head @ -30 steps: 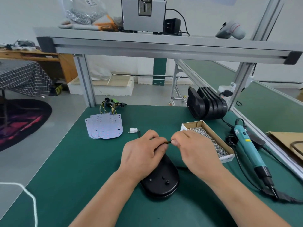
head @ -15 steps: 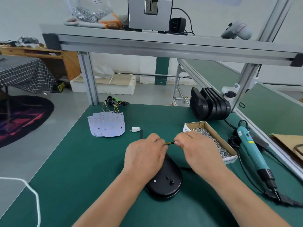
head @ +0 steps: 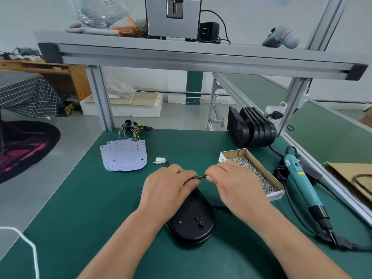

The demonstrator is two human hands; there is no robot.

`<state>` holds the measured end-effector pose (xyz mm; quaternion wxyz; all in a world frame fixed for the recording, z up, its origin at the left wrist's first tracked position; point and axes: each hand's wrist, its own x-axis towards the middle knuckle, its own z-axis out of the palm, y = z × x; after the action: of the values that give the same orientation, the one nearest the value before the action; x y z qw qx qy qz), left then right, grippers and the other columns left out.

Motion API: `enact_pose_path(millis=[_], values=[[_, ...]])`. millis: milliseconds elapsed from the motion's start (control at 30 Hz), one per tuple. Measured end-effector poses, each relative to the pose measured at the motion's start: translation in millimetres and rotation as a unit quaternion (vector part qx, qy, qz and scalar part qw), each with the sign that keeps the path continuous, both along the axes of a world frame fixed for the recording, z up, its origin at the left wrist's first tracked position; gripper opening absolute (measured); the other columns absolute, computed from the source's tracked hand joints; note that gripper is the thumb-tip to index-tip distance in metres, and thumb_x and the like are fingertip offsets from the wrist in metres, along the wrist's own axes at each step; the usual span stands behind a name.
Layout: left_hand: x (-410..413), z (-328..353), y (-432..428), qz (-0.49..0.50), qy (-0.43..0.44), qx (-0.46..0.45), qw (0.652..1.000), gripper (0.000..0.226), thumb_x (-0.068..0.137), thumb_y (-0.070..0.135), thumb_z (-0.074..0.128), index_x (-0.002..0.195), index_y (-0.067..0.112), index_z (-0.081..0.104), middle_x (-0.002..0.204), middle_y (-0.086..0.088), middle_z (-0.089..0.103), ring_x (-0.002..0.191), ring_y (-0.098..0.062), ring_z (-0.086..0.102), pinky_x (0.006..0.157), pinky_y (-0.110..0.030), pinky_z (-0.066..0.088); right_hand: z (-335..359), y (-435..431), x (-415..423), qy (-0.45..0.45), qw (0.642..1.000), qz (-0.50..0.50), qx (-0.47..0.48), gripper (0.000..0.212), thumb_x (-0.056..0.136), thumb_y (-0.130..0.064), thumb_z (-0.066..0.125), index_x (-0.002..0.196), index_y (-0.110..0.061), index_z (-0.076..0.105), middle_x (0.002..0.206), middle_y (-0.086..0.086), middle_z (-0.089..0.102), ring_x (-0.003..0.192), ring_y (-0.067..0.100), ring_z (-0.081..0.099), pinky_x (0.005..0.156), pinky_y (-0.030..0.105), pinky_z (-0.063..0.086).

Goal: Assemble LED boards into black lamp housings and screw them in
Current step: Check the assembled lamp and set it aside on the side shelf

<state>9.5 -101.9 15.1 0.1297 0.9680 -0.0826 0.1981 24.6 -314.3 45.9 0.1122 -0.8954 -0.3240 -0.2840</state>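
A black lamp housing (head: 191, 222) lies flat on the green mat in front of me. My left hand (head: 167, 188) rests over its far end, fingers curled around a thin yellow-black wire (head: 198, 177). My right hand (head: 235, 186) pinches the same wire from the right side, just above the housing. The wire's white connector (head: 160, 160) lies on the mat beyond my left hand. A stack of white LED boards (head: 124, 156) with yellow wires sits at the far left of the mat.
A cardboard box of screws (head: 253, 172) stands right of my hands. The teal electric screwdriver (head: 302, 188) lies further right with its cable. Several black housings (head: 251, 131) are stacked on edge at the back right. An aluminium frame post (head: 100, 99) rises at back left.
My hands have drawn slightly apart, so a bit more wire shows between them. The housing stays in place; the camera moved a little.
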Motion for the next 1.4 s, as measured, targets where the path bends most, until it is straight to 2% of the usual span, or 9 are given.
enact_pose_path(millis=[133, 300, 433, 667, 733, 867, 967, 1133, 1400], values=[[3.1, -1.0, 6.5, -0.029, 0.029, -0.124, 0.991, 0.030, 0.098, 0.067, 0.054, 0.118, 0.052, 0.072, 0.105, 0.019, 0.064, 0.101, -0.003, 0.058, 0.083, -0.032, 0.050, -0.3, 3.3, 1.6, -0.003, 1.000, 0.007, 0.005, 0.011, 0.101, -0.015, 0.063, 0.091, -0.016, 0.067, 0.078, -0.003, 0.059, 0.076, 0.025, 0.057, 0.056, 0.042, 0.049], [6.8, -7.1, 10.5, -0.088, 0.072, -0.240, 0.964, 0.021, 0.092, 0.054, 0.075, 0.110, 0.044, 0.079, 0.104, 0.018, 0.058, 0.110, -0.003, 0.049, 0.095, -0.026, 0.043, -2.4, 7.0, 1.3, 0.004, 1.000, 0.004, 0.001, 0.027, 0.104, -0.025, 0.042, 0.090, -0.018, 0.065, 0.078, -0.005, 0.057, 0.075, 0.023, 0.053, 0.055, 0.043, 0.048], [8.2, -7.7, 10.3, -0.100, 0.049, -0.216, 0.970, 0.018, 0.093, 0.044, 0.078, 0.108, 0.034, 0.082, 0.100, 0.011, 0.055, 0.103, -0.013, 0.050, 0.091, -0.030, 0.043, -4.7, 8.9, 0.4, -0.003, 1.000, 0.005, 0.027, 0.028, 0.103, -0.024, 0.042, 0.087, -0.018, 0.064, 0.075, -0.005, 0.056, 0.071, 0.023, 0.051, 0.052, 0.042, 0.047], [2.3, -5.2, 5.8, -0.097, 0.019, -0.205, 0.974, 0.012, 0.094, 0.032, 0.068, 0.095, 0.024, 0.077, 0.092, 0.008, 0.051, 0.094, -0.018, 0.051, 0.084, -0.033, 0.045, -1.0, 9.9, -0.8, 0.006, 0.998, 0.001, 0.061, 0.012, 0.094, -0.009, 0.060, 0.087, -0.018, 0.064, 0.074, -0.007, 0.056, 0.070, 0.023, 0.052, 0.052, 0.040, 0.047], [1.3, -5.7, 6.9, -0.093, 0.018, -0.213, 0.972, 0.012, 0.095, 0.025, 0.068, 0.103, 0.029, 0.077, 0.095, 0.010, 0.051, 0.096, -0.014, 0.051, 0.086, -0.033, 0.046, -1.0, 11.7, -2.1, 0.020, 0.998, -0.004, 0.064, 0.016, 0.092, -0.004, 0.071, 0.088, -0.018, 0.064, 0.074, -0.008, 0.057, 0.071, 0.022, 0.052, 0.053, 0.041, 0.048], [-1.4, -4.3, 8.3, -0.120, 0.016, -0.268, 0.956, 0.038, 0.099, 0.016, 0.066, 0.126, 0.042, 0.072, 0.106, 0.011, 0.047, 0.102, -0.012, 0.056, 0.090, -0.031, 0.049, 0.6, 11.5, -0.6, 0.029, 0.997, -0.002, 0.065, 0.011, 0.097, -0.009, 0.070, 0.091, -0.017, 0.066, 0.076, -0.006, 0.060, 0.073, 0.023, 0.055, 0.055, 0.044, 0.050], [-1.3, -4.2, 9.8, -0.126, 0.028, -0.294, 0.947, 0.032, 0.099, 0.022, 0.070, 0.124, 0.042, 0.075, 0.105, 0.009, 0.045, 0.101, -0.015, 0.056, 0.090, -0.031, 0.049, 4.4, 14.5, -3.7, 0.031, 0.998, 0.000, 0.057, 0.011, 0.099, -0.012, 0.069, 0.091, -0.018, 0.065, 0.075, -0.007, 0.058, 0.071, 0.022, 0.054, 0.055, 0.043, 0.049], [-0.6, -5.6, 1.4, -0.118, 0.020, -0.317, 0.941, 0.019, 0.101, 0.027, 0.072, 0.118, 0.035, 0.076, 0.101, 0.007, 0.048, 0.097, -0.014, 0.056, 0.085, -0.018, 0.043, 14.0, 16.0, 3.1, 0.025, 0.996, -0.008, 0.083, 0.012, 0.096, -0.007, 0.072, 0.090, -0.015, 0.066, 0.075, -0.005, 0.059, 0.071, 0.024, 0.054, 0.055, 0.044, 0.049], [-0.2, -7.7, -5.6, -0.071, -0.029, -0.245, 0.966, 0.022, 0.097, 0.045, 0.062, 0.107, 0.035, 0.080, 0.094, 0.009, 0.040, 0.096, -0.016, 0.045, 0.085, -0.034, 0.045, 11.0, 6.5, 3.2, 0.060, 0.991, -0.029, 0.115, 0.018, 0.091, 0.002, 0.072, 0.088, -0.014, 0.067, 0.079, -0.001, 0.063, 0.074, 0.026, 0.056, 0.060, 0.047, 0.052]])
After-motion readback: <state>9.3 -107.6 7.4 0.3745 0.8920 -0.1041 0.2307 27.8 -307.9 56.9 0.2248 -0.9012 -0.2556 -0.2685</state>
